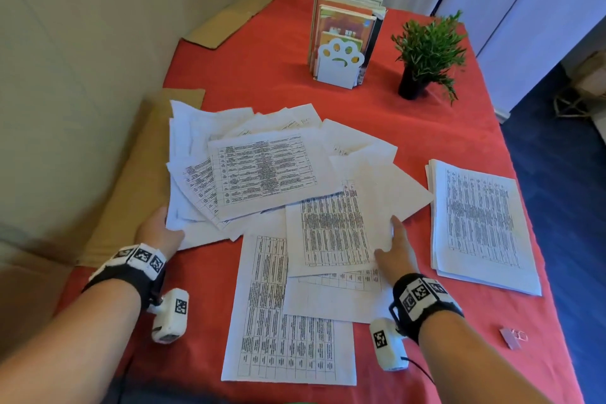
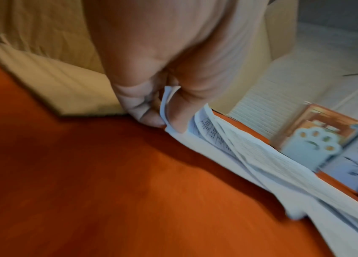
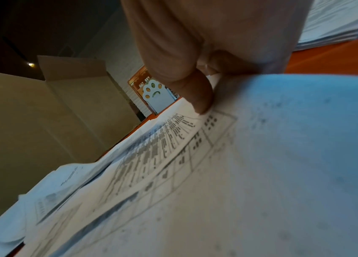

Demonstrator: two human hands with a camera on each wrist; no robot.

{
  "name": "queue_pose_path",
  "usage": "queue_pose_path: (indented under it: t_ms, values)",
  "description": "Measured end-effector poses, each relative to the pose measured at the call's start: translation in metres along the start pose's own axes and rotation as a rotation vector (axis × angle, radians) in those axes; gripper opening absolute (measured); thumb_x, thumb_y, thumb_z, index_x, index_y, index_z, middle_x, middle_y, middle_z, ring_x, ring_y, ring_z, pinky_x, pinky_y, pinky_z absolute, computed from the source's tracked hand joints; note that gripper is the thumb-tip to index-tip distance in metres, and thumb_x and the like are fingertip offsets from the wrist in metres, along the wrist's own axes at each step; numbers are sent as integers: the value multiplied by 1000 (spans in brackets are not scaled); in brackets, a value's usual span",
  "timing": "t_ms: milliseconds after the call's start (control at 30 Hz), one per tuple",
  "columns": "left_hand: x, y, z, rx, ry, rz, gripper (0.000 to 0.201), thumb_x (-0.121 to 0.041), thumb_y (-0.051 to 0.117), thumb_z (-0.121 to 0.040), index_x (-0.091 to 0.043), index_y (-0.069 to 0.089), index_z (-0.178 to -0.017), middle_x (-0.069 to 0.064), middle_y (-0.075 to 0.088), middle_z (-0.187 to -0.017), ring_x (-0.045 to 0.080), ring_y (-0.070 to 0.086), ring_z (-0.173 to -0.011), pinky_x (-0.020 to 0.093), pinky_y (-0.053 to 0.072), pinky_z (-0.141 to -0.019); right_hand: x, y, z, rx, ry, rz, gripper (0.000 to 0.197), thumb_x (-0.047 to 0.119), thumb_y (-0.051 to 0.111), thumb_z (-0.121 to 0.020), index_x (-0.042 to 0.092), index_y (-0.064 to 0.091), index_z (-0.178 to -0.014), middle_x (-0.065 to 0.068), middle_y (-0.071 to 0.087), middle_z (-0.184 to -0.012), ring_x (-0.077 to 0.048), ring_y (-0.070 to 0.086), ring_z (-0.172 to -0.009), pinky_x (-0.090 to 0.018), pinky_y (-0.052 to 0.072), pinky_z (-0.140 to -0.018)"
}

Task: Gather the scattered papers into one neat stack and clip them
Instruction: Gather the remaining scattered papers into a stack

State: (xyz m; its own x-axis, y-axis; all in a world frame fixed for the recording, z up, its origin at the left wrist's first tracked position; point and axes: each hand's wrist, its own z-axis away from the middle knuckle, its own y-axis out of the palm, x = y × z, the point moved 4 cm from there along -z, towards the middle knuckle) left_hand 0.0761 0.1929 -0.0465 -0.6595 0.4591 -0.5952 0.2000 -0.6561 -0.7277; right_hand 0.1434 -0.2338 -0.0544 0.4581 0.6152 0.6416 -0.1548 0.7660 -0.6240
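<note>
Both hands clamped on the scattered papers

Right hand (image 1: 395,251) pinches a printed sheet (image 1: 331,233) (thumb on top); left hand (image 1: 160,229) grips the pile's left edge; scattered papers (image 1: 262,170) cover the red tablecloth (image 1: 426,128), neat stack (image 1: 478,223) beside, binder clip (image 1: 511,338) apart.

My left hand (image 1: 159,230) pinched the paper pile's (image 1: 262,170) edge; my right hand (image 1: 395,251) gripped sheets, both forearms stretched forward.

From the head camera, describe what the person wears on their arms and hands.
Both hands, left hand and right hand, are bare, without gloves or sleeves. Each wrist carries a black band set with white blocks printed with black square markers, and a white camera pod hangs below it.
</note>
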Motion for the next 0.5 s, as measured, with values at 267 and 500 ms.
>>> queue_pose_path:
  t_ms: [267,500]
  values:
    - [17,36,73,250,39,-59,44,9,62,-71,-2,58,-114,17,65,-112,30,59,-102,31,43,-79,-25,-14,0,-114,5,133,67,6,56,-81,21,33,-142,-14,44,-132,-34,53,-112,-43,47,-97]
    - [-6,26,81,-129,-47,-181,83,-4,62,-73,-20,23,-144,18,31,-142,40,31,-131,53,30,-108,-21,-19,0,-208,12,444,55,30,62,-82,20,45,-134,-7,34,-135,-34,41,-117,-46,36,-105]
